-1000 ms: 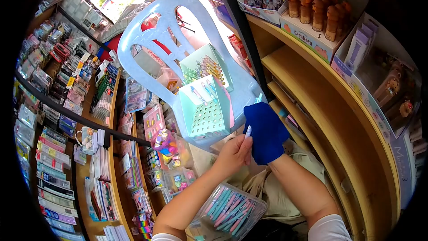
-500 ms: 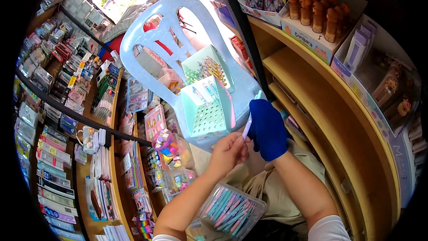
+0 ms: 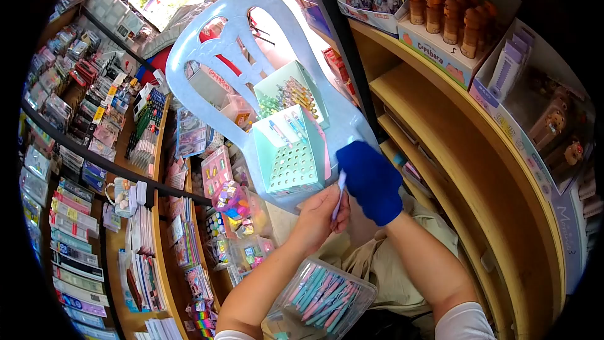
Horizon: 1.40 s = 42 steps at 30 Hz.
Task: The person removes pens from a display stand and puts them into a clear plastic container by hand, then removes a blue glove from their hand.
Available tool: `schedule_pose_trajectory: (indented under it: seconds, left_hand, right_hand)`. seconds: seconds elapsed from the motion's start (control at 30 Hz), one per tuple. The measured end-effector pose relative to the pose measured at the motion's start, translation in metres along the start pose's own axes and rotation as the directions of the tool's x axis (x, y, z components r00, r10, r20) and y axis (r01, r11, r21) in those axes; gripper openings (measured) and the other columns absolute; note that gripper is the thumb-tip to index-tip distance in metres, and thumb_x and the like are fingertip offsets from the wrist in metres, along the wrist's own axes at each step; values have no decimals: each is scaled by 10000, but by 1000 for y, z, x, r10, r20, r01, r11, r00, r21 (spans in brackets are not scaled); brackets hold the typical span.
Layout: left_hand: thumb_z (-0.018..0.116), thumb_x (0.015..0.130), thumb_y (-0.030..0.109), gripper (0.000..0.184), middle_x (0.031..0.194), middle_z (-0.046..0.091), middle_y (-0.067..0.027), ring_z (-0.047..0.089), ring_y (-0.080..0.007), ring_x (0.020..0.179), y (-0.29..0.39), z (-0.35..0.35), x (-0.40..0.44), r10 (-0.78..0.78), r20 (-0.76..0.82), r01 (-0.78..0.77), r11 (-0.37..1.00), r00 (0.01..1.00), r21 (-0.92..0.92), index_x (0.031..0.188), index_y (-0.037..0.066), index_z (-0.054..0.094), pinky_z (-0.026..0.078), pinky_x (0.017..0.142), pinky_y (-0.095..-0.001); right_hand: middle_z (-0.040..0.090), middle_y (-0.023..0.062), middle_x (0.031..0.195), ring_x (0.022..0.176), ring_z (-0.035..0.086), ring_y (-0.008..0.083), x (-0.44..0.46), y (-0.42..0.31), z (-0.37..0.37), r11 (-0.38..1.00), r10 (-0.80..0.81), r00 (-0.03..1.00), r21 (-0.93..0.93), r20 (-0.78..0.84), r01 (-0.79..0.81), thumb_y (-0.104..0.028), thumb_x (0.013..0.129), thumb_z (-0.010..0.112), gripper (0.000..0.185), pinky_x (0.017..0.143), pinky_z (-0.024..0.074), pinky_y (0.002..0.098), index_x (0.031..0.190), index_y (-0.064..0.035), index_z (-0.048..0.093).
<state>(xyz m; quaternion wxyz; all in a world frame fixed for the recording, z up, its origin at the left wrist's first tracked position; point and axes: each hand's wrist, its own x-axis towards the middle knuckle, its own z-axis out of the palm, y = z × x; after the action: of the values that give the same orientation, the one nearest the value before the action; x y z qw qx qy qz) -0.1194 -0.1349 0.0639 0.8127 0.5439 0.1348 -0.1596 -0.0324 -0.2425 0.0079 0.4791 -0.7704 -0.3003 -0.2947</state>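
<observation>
A lavender pen (image 3: 340, 190) is pinched near its lower end by my bare left hand (image 3: 323, 214). My right hand (image 3: 370, 182), covered by a blue glove, closes around the pen's upper part, and a pale tip shows above the glove. The glove's separate fingers are hard to make out. Just beyond my hands, a mint-green pen display box (image 3: 290, 167) with round holes stands on a light blue plastic chair (image 3: 347, 127), holding a few pens in its top. Below my hands sits a clear plastic bin (image 3: 371, 289) with many pink and teal pens (image 3: 322, 296).
A second mint box (image 3: 311, 85) with patterned pens stands behind the first. Curved wooden shelves (image 3: 434, 113) run along the right, topped by a Capybara box (image 3: 434, 53). Racks of packaged stationery (image 3: 78, 233) fill the left. A tub of small colourful items (image 3: 233, 204) is beside the chair.
Both hands have shifted slightly left, and the pen has moved with them and become more upright. The gloved hand has turned somewhat. The bin has stayed in place.
</observation>
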Motion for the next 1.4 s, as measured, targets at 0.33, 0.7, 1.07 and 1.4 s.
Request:
schedule_pose_trajectory:
  seconds: [0.33,0.7,1.07,1.4]
  left_hand:
    - [359,917,239,230,590,440,-9,454,-90,563,-13,-17,-7,-58,91,-27,682,994,731,777,75,441,361,457,-214]
    - [377,912,164,162,733,495,-13,493,-83,633,-5,-1,-3,97,-71,-65,932,993,357,987,47,461,417,528,-189]
    - [394,907,173,191,561,413,1,396,-89,510,-1,-11,-8,69,-14,-59,927,998,370,919,22,511,314,476,-208]
    - [411,890,256,297,574,456,-40,437,-140,510,8,-15,-12,-41,43,39,999,998,38,915,-22,513,360,486,-231]
  right_hand:
    - [530,73,713,675,524,189,21,5,-23,356,824,567,777,1,-519,-206,777,525,142,595,409,292,774,-70,565]
    - [507,70,640,632,516,167,3,11,-15,968,252,958,34,-135,-250,-176,809,488,158,589,411,284,758,-42,553]
    - [481,44,586,490,464,128,7,21,-6,664,622,782,512,25,-545,-181,817,476,209,447,360,255,652,-52,492]
    - [496,105,569,478,483,233,14,18,-22,891,426,898,121,109,-438,-147,728,536,173,430,377,306,603,-52,465]
